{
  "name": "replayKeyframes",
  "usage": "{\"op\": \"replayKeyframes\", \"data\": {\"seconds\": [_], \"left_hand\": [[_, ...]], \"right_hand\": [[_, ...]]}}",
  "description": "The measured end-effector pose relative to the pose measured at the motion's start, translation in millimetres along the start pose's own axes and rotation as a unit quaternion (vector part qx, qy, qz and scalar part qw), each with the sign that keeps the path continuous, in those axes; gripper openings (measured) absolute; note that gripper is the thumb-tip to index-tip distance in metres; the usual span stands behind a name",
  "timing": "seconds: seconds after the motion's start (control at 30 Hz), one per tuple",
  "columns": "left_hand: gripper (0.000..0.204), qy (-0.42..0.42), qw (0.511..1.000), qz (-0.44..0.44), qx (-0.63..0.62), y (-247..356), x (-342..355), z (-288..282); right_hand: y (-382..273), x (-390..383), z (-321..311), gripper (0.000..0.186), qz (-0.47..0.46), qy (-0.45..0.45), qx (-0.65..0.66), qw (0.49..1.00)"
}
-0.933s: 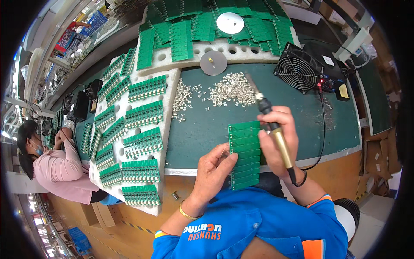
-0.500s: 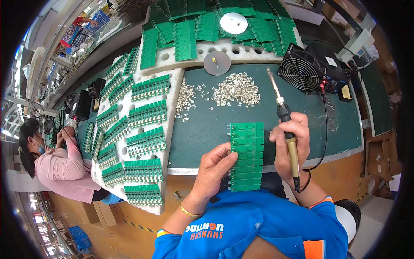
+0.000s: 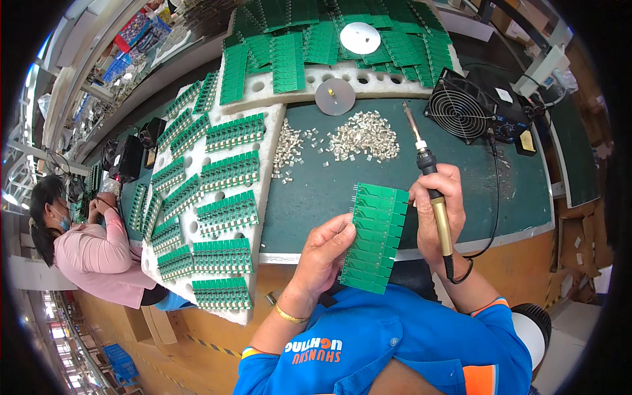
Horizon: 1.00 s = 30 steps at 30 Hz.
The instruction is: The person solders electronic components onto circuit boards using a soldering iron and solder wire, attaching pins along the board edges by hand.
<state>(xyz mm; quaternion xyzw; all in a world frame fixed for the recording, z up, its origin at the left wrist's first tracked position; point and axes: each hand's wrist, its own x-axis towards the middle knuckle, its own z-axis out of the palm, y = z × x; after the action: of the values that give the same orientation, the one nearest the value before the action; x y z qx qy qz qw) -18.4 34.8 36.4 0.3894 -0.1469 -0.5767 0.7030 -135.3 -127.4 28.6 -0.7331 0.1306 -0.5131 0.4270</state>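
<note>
My left hand (image 3: pixel 324 247) grips a green circuit board panel (image 3: pixel 372 238) by its left edge, thumb on top. Thin metal pins stick out along that edge. The panel is tilted, its upper end leaning right. In my right hand (image 3: pixel 440 204) is a soldering iron (image 3: pixel 428 161) with a dark grip and yellowish handle, its tip pointing up and away over the table. My right fingertips are close to the panel's upper right edge; whether they touch it I cannot tell. Beyond the panel, small white connectors (image 3: pixel 364 136) lie in loose piles on the green table (image 3: pixel 309 210).
On the left, a white foam tray (image 3: pixel 268 168) bears rows of populated boards (image 3: pixel 230 171). Bare green boards (image 3: pixel 286 62) cover another foam slab at the back. A metal disc (image 3: pixel 334 97) stands before it. At right sits a black fan (image 3: pixel 459 108). A co-worker (image 3: pixel 92 257) sits at far left.
The panel has turned from upright to slanted, its lower end now further left and its upper end right. My right hand and the iron have shifted slightly left.
</note>
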Motion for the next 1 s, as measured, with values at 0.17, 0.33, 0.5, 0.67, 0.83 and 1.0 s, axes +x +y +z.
{"op": "replayKeyframes", "data": {"seconds": [0.17,0.33,0.5,0.67,0.83,1.0], "left_hand": [[0.040,-0.007,1.000,-0.009,-0.009,-0.8,0.9,-3.4],[0.043,-0.029,0.999,-0.028,-0.015,1.9,1.3,-7.0],[0.044,-0.028,0.999,-0.031,-0.017,1.2,4.8,-7.5],[0.044,-0.029,0.999,-0.031,-0.020,1.7,7.5,-9.2],[0.042,-0.020,0.999,-0.027,-0.025,2.3,9.1,-12.2],[0.039,0.005,1.000,-0.013,-0.014,0.9,10.4,-14.6]], "right_hand": [[-0.9,0.5,3.3,0.022,-0.022,-0.011,-0.009,1.000],[-5.4,-2.2,3.3,0.023,0.022,-0.022,0.005,1.000],[-9.7,0.1,6.9,0.028,-0.008,-0.043,-0.030,0.999],[-6.1,-3.1,9.5,0.030,-0.001,-0.031,-0.032,0.999],[-2.3,-4.8,12.4,0.028,-0.005,-0.015,-0.036,0.999],[0.4,-5.5,13.7,0.027,0.008,-0.009,-0.030,0.999]]}}
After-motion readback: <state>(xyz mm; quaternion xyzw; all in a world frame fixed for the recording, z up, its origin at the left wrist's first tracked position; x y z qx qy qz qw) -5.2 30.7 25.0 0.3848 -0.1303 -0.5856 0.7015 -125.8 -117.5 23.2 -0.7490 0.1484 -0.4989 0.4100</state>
